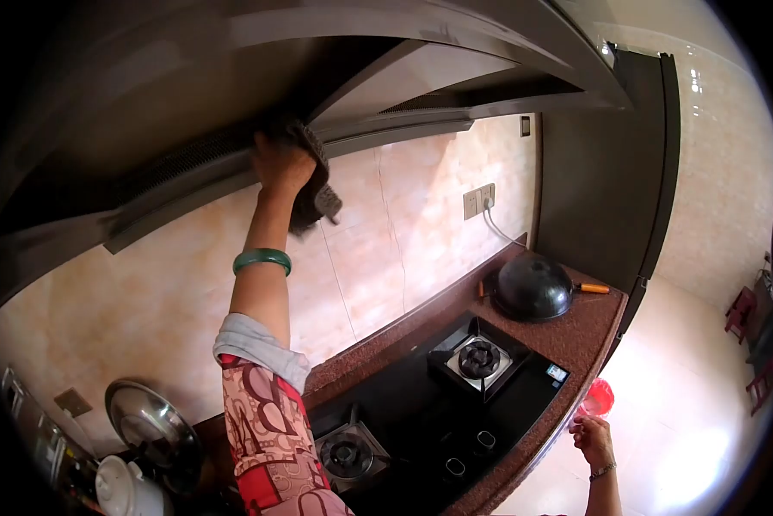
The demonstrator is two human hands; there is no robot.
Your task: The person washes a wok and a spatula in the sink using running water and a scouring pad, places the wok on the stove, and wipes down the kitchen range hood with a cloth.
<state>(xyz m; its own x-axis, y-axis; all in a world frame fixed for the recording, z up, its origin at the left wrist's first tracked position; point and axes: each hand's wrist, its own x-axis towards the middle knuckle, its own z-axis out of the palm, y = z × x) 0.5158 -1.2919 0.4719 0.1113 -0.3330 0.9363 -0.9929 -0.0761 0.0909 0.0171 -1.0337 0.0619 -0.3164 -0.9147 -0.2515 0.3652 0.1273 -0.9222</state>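
Observation:
My left hand (285,163) is raised to the underside of the range hood (386,138), its fingers wrapped round a dark, textured rag (316,196). The rag presses along the hood's rear lower edge, and part of it hangs down in front of the tiled wall. Blur hides some of the fingertips. A green bangle (262,261) circles this wrist, below which a grey cuff and a patterned sleeve cover the arm. At lower right, my right hand (594,440) hovers by the counter's front edge, loosely bent fingers apart and nothing visible in them.
Below the hood lies a black gas stove (429,421) with two burners. A dark wok (532,286) rests upside down on the brown counter (588,322). A glass lid (152,421) and a white pot (124,488) stand at lower left. On the floor is a red bin (600,397).

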